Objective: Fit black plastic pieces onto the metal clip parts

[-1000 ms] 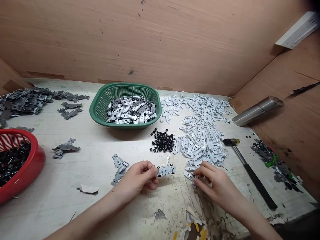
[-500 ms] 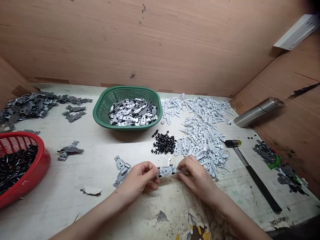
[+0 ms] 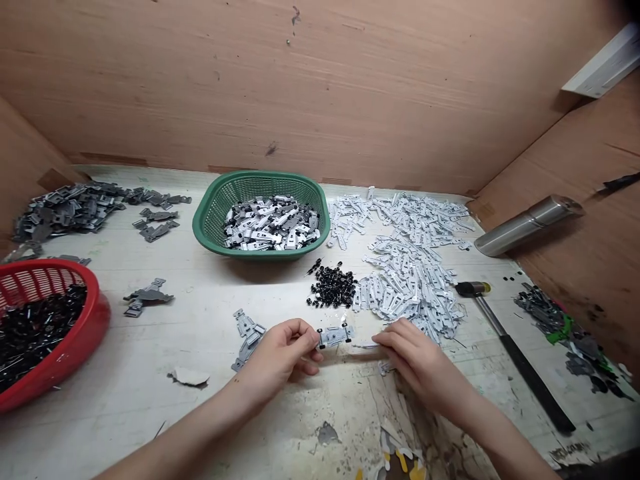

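Observation:
My left hand (image 3: 280,357) pinches the left end of a small grey metal plate (image 3: 334,335) fitted with black studs, holding it flat on the white worktop (image 3: 210,300). My right hand (image 3: 417,360) rests a short way right of the plate, fingers curled over a thin white metal strip (image 3: 367,345) on the worktop. Just behind the plate lies a small heap of black studs (image 3: 333,287). A wide pile of white strips (image 3: 410,280) spreads behind my right hand.
A green basket (image 3: 215,207) of assembled parts stands at centre back. A red basket (image 3: 75,333) of black pieces sits at left. Grey plates (image 3: 75,208) heap at back left, with a few (image 3: 246,337) by my left hand. A hammer (image 3: 515,357) and steel cylinder (image 3: 525,223) lie right.
My right hand went from the pile's edge to the plate's right end, then drew back to the right onto a white strip. My left hand kept the plate in place.

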Tool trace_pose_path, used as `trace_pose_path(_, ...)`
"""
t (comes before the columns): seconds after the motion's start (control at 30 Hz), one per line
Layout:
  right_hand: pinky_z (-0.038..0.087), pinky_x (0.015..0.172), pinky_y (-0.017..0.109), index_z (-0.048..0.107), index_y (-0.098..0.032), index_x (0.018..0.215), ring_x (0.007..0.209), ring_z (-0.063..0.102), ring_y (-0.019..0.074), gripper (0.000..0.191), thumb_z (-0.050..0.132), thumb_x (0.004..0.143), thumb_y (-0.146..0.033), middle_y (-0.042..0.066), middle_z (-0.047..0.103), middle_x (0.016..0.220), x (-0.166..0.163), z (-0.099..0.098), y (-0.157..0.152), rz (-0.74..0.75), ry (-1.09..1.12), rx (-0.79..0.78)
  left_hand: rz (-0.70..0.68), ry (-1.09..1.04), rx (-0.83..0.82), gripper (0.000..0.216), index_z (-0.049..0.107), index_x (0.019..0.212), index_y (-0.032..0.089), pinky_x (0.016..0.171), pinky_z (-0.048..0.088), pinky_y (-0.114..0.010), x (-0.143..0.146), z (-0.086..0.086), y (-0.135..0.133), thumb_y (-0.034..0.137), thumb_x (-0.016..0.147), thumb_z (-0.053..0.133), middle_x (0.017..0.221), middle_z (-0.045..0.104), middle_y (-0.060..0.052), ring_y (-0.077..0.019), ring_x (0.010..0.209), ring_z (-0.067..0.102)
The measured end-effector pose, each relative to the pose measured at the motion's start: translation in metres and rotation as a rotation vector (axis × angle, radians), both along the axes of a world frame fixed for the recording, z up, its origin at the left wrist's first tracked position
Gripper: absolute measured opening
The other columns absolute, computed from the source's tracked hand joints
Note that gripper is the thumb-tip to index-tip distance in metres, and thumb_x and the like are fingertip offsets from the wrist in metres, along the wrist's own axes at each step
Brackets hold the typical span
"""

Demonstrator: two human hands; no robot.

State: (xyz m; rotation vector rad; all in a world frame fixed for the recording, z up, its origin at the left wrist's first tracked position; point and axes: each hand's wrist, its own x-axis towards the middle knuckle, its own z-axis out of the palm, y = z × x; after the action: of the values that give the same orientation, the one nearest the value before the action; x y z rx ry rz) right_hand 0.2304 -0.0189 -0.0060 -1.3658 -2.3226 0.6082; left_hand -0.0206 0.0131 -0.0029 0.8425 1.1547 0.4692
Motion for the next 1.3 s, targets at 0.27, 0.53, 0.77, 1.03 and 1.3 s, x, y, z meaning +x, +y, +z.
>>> trace_pose_path(0.27, 0.039, 0.054, 0.022, 0.059, -0.018, 0.101, 0.064, 0.047, 0.0104, 0.024, 0.057, 0.083, -0.034, 0.001, 0.051, 0.075, -0.022, 0.033, 0.01, -0.221, 0.657, -0.623, -0.023, -0.011, 0.021, 0.028, 0.049, 0.077, 0.018, 0.063, 0.045, -0.026, 0.0, 0.004, -0.001, 0.045, 0.075, 0.057, 0.078, 0.064, -0.002, -0.0123, 0.061, 0.06)
trace_pose_path(0.53, 0.036, 0.053, 0.02, 0.056, -0.017, 0.086, 0.062, 0.045, 0.0087, 0.019, 0.059, 0.081, -0.035, -0.001, 0.051, 0.075, -0.043, 0.03, 0.025, -0.182, 0.708, -0.65, -0.027, 0.005, 0.011, 0.028, 0.049, 0.075, 0.018, 0.061, 0.044, -0.024, 0.003, 0.005, -0.001, 0.044, 0.074, 0.058, 0.079, 0.064, -0.001, -0.0107, 0.059, 0.06)
trace_pose_path(0.77, 0.033, 0.05, 0.019, 0.056, -0.016, 0.086, 0.062, 0.044, 0.0087, 0.02, 0.06, 0.08, -0.035, 0.0, 0.051, 0.074, -0.044, 0.026, 0.023, -0.205, 0.72, -0.69, -0.009, 0.001, 0.019, 0.029, 0.05, 0.074, 0.017, 0.064, 0.045, -0.025, 0.003, 0.002, -0.001, 0.044, 0.072, 0.061, 0.082, 0.062, -0.001, -0.0119, 0.063, 0.06)
trace_pose_path(1.03, 0.033, 0.05, 0.02, 0.057, -0.016, 0.085, 0.058, 0.043, 0.0075, 0.024, 0.064, 0.076, -0.037, -0.001, 0.05, 0.072, -0.046, 0.024, 0.023, -0.254, 0.77, -0.738, -0.013, 0.027, 0.04, 0.029, 0.05, 0.072, 0.017, 0.066, 0.046, -0.027, 0.004, 0.002, -0.001, 0.044, 0.071, 0.061, 0.08, 0.057, 0.0, -0.0124, 0.065, 0.058)
trace_pose_path(1.3, 0.036, 0.044, 0.019, 0.055, -0.016, 0.08, 0.051, 0.048, 0.0075, 0.03, 0.072, 0.068, -0.038, -0.002, 0.055, 0.064, -0.041, 0.015, 0.023, -0.305, 0.835, -0.841, -0.012, -0.095, 0.026, 0.025, 0.051, 0.071, 0.017, 0.072, 0.045, -0.028, 0.002, 0.003, -0.001, 0.039, 0.072, 0.062, 0.072, 0.053, 0.002, -0.0135, 0.069, 0.057)
